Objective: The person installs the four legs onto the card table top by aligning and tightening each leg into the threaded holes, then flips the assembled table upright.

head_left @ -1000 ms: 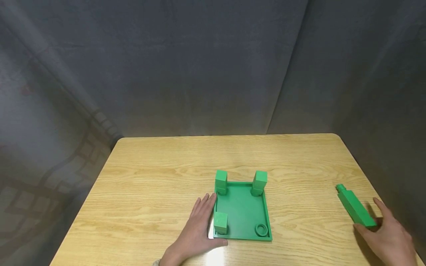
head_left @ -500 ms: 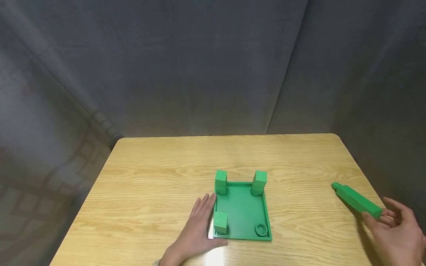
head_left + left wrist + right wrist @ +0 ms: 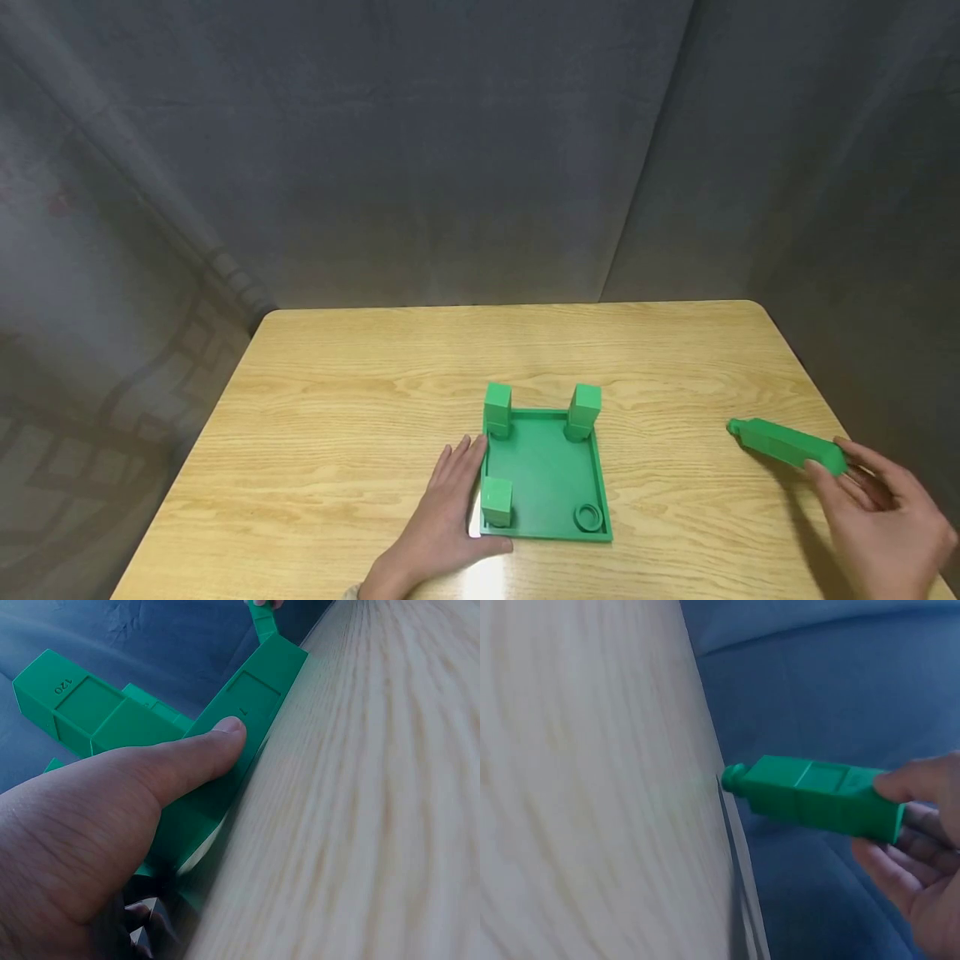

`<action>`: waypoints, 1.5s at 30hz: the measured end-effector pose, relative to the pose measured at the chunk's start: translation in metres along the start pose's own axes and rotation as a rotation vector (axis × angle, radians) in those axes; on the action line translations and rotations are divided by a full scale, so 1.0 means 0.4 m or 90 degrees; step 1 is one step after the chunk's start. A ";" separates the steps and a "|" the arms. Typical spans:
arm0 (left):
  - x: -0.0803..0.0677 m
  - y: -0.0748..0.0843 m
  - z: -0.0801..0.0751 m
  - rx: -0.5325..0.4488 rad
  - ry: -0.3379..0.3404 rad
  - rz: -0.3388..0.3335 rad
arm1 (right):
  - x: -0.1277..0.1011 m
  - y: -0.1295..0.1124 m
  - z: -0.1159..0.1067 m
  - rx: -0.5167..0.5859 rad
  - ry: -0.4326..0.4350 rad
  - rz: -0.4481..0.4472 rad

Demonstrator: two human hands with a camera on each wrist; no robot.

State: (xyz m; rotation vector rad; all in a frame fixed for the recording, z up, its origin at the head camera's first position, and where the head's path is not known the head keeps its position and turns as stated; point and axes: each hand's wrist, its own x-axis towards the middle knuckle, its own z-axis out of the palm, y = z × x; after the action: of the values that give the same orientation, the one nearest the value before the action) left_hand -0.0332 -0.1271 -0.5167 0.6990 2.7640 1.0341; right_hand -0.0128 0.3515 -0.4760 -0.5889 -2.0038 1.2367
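R hand (image 3: pixel 881 521) pinches green square peg (image 3: pixel 783 444) by its end, lifted off table (image 3: pixel 337 417); L hand (image 3: pixel 442 521), fingers flat & together, steadies green base tray (image 3: pixel 543 475) w/ 3 posts.

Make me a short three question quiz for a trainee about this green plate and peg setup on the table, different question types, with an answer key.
1. True or false: the right hand holds the loose green peg off the wooden table.
2. How many square posts stand upright on the green base plate?
3. Multiple choice: the left hand is A) lifting a post, B) resting against the plate's left edge, C) held in the air.

Key
1. True: fingers pinch its thick end, and the round stud points left.
2. Three; the near right corner shows only an empty round socket.
3. B.
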 end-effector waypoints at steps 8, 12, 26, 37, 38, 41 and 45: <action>0.000 -0.001 0.001 -0.002 0.001 0.001 | -0.013 -0.023 0.015 0.092 -0.025 -0.071; -0.001 -0.003 0.003 -0.004 0.009 0.002 | -0.023 -0.037 0.018 0.120 -0.036 -0.073; -0.004 -0.006 0.006 -0.015 0.016 0.011 | -0.076 -0.104 0.089 0.454 -0.144 -0.238; -0.004 -0.010 0.008 -0.008 0.025 0.018 | -0.142 -0.168 0.143 0.553 -0.268 -0.303; -0.004 -0.010 0.008 -0.008 0.025 0.017 | -0.148 -0.174 0.148 0.558 -0.276 -0.310; -0.003 -0.008 0.006 -0.007 0.019 0.012 | -0.168 -0.195 0.162 0.585 -0.302 -0.328; -0.002 -0.006 0.006 -0.008 0.017 0.015 | -0.193 -0.224 0.178 0.615 -0.333 -0.349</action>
State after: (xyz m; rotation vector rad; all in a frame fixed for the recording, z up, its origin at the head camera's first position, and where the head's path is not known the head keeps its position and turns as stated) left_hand -0.0329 -0.1278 -0.5202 0.7228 2.7764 1.0721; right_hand -0.0181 0.2177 -0.4420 0.7581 -1.4717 1.8557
